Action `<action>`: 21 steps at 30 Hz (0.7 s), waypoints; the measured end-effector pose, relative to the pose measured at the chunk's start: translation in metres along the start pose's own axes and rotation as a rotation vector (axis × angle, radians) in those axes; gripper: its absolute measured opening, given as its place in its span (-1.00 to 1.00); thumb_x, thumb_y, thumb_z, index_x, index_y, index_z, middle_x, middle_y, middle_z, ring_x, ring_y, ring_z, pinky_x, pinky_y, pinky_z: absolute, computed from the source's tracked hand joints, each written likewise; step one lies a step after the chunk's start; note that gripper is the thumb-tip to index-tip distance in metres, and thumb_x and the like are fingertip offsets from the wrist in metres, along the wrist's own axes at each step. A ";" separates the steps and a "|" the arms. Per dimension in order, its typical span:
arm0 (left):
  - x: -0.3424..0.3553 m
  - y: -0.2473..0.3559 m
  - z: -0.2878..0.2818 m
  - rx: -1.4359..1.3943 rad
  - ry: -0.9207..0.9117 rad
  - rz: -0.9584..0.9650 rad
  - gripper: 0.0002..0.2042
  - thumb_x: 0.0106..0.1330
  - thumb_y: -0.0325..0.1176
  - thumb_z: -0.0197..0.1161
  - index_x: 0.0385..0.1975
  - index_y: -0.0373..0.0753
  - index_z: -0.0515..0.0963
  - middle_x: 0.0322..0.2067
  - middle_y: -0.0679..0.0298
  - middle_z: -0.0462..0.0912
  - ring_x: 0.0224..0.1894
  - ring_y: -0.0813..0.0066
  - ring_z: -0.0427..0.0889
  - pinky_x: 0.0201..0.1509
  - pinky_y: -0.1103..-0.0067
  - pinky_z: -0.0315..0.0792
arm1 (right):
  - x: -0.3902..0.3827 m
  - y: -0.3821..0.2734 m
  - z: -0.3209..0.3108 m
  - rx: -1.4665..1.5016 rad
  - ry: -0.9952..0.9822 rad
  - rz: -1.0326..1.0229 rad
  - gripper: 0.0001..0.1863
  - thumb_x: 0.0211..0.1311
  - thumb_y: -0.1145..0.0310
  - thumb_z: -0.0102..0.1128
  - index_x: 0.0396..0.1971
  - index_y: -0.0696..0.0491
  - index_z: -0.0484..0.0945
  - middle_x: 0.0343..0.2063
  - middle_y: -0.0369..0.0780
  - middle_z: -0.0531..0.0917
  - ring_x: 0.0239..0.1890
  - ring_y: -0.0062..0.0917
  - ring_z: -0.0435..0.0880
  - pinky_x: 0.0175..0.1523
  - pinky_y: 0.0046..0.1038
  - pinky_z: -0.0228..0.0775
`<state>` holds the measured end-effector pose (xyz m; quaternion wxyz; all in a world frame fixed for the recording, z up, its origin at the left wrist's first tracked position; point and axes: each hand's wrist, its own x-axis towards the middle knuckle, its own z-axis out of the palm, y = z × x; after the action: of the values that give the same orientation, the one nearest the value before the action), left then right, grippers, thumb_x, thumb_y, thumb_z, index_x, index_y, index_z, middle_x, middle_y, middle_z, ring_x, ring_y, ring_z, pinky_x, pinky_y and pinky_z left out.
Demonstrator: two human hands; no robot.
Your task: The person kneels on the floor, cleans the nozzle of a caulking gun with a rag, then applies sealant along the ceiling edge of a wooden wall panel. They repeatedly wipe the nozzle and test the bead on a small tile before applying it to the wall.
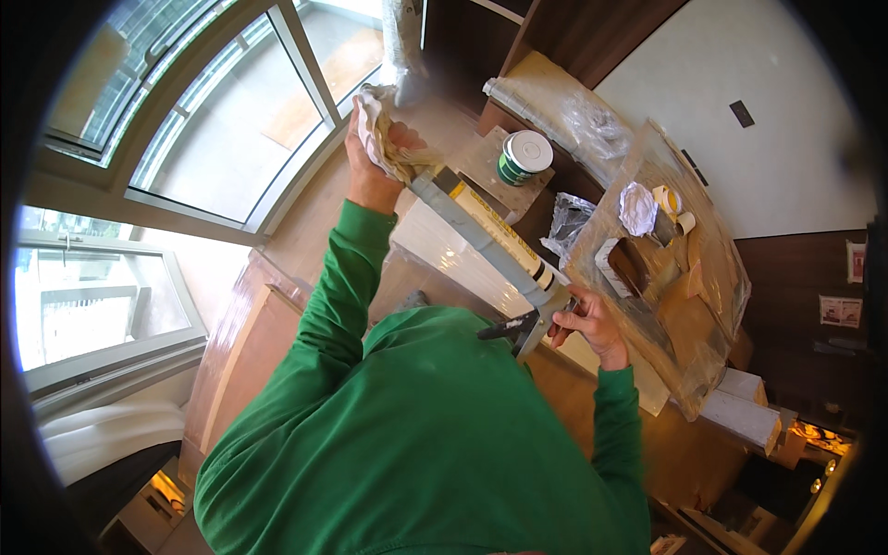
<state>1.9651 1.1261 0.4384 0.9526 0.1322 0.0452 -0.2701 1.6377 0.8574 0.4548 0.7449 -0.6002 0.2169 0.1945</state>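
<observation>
A caulking gun, loaded with a yellow-labelled cartridge, slants across the space in front of me. Its front end points up and left; its black handle lies near my chest. My left hand is closed on a crumpled whitish cloth, which covers the gun's front end and hides the nozzle. At the rear end, the fingers of my right hand are closed on the gun, beside the frame's end plate. Exactly which part those fingers grip is partly hidden.
Beyond the gun, a white-lidded green bucket stands on a board. To the right, a plastic-wrapped surface carries crumpled plastic, a tape roll and an open box. Large windows line the left. A wrapped panel leans below them.
</observation>
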 end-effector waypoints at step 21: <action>-0.035 -0.017 -0.058 0.173 0.292 -0.044 -0.58 0.05 -0.25 0.16 -0.12 -0.38 0.44 -0.33 0.01 0.60 -0.25 0.04 0.60 -0.01 0.09 0.55 | -0.046 0.067 0.069 -0.107 0.708 -0.371 -0.57 0.27 0.24 0.36 -0.02 0.26 0.59 -0.11 -0.07 0.68 -0.09 -0.39 0.67 0.03 -0.39 0.50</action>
<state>1.9251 1.1458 0.3846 0.9150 0.2503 0.1624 -0.2716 1.5688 0.9370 0.4390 0.6142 -0.6970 0.3378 -0.1510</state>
